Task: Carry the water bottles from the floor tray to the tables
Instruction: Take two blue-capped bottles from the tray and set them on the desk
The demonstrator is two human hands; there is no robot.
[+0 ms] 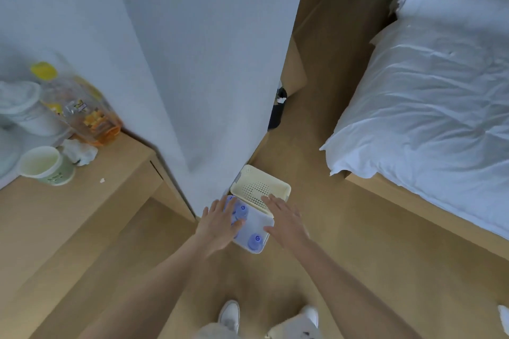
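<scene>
Far left of frame: wooden worktop point(82, 201) w/ a green paper cup point(45, 165), an orange-tinted bottle w/ yellow cap point(82, 110) and crumpled tissue point(80, 153).

Lower centre: left hand point(217, 226), fingers spread and straight, gripping nothing, hovers over the left side of the white floor tray point(261, 249). The tray sits on the floor point(344, 242) at the foot of the wall corner point(209, 63), a cream perforated basket point(260, 187) just beyond it.

Water bottles stand upright in the tray, seen cap-on (long axis points up at the camera): blue caps point(242, 209) beside the left fingertips, one more cap point(256, 239) between the hands.

Right hand point(286, 219), also flat and empty, over the tray's right edge. Left hand looks nearer the cluster, so prob. a straight drop onto the caps.

Right: bed w/ white duvet point(427, 91).
</scene>
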